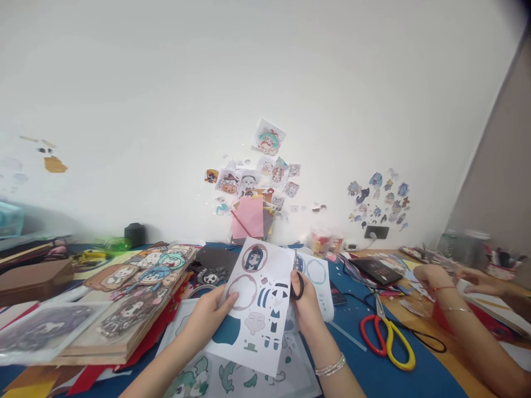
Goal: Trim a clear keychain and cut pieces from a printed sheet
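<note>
While both hands grip — left hand (206, 319) on printed sheet (257, 307), right hand (307, 307) around black scissors (297, 281)

scissor blades (295, 260) hidden behind sheet (259, 304), wall stickers (379, 199) blurred
</note>
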{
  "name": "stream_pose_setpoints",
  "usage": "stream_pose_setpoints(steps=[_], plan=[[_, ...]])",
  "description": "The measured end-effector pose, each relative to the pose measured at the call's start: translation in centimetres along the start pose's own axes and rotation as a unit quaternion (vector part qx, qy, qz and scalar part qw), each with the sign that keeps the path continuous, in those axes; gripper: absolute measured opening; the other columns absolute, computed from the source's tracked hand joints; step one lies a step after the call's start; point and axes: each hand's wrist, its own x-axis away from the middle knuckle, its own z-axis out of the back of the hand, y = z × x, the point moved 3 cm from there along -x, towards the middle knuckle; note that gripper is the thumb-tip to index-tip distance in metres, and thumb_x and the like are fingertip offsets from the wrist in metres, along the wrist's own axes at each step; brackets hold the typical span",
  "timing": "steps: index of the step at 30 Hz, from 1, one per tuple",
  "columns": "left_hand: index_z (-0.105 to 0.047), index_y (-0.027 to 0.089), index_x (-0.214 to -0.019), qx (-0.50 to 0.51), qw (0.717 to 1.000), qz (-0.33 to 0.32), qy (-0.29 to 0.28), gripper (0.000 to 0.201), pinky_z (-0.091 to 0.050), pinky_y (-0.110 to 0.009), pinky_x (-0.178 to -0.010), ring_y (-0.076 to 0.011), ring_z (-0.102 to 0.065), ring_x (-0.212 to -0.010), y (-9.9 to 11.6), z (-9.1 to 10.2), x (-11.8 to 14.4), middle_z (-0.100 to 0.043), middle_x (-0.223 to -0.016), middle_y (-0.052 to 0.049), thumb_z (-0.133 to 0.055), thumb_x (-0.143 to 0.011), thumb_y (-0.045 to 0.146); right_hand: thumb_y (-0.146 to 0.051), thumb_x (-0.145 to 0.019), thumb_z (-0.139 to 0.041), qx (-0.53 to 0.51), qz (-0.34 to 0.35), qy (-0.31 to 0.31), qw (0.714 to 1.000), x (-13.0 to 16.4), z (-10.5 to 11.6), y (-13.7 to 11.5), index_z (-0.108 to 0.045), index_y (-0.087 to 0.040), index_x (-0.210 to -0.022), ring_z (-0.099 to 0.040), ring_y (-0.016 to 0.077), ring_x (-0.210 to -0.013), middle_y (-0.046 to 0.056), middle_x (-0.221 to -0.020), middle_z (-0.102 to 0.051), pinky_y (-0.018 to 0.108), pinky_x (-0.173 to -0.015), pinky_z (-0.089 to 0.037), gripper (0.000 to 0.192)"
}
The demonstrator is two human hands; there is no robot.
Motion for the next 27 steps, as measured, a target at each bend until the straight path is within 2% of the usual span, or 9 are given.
stream_pose_setpoints(steps=[6,11,20,27], plan=[[-0.058,0.019,-0.070,-0.021,0.999,-0.018,0.033,0.033,-0.042,-0.025,-0.060,-0.0195,-0.056,-0.067,-0.8,0.2,-0.4,-0.058,-0.061,0.001,-0.046,-0.076,0.049,-0.051,-0.072,-0.059,-0.005,0.005,0.019,1.000,-0.3,0.4,0.0,-0.060,-0.017,-0.078,-0.045,0.0104,-0.048,-0.004,-0.050,-0.053,0.020,-0.047,-0.035,0.035],[-0.055,0.019,-0.070,-0.033,0.997,-0.033,0.069,0.032,-0.042,-0.027,-0.066,-0.0201,-0.057,-0.072,-1.5,0.6,-0.9,-0.062,-0.070,0.000,-0.045,-0.077,0.048,-0.052,-0.070,-0.061,-0.026,0.004,0.023,0.999,-0.2,0.4,-0.3,-0.059,-0.017,-0.079,-0.044,0.0101,-0.046,-0.004,-0.048,-0.052,0.021,-0.046,-0.034,0.036],[-0.057,0.019,-0.075,-0.041,0.994,-0.009,0.105,0.037,-0.044,-0.028,-0.070,-0.0228,-0.059,-0.078,-1.7,1.4,-1.2,-0.066,-0.076,-0.002,-0.042,-0.076,0.053,-0.050,-0.072,-0.061,-0.022,0.016,0.050,0.998,-0.6,1.1,-0.1,-0.060,-0.016,-0.080,-0.045,0.0111,-0.048,-0.003,-0.050,-0.052,0.022,-0.046,-0.034,0.035],[-0.060,0.017,-0.085,-0.017,0.993,0.003,0.120,0.041,-0.044,-0.027,-0.071,-0.0229,-0.061,-0.081,-2.3,2.1,-1.5,-0.069,-0.084,-0.003,-0.044,-0.075,0.053,-0.051,-0.070,-0.062,-0.048,0.031,0.110,0.992,-1.2,2.5,-1.0,-0.059,-0.018,-0.080,-0.047,0.0093,-0.049,-0.005,-0.049,-0.052,0.020,-0.048,-0.037,0.035]])
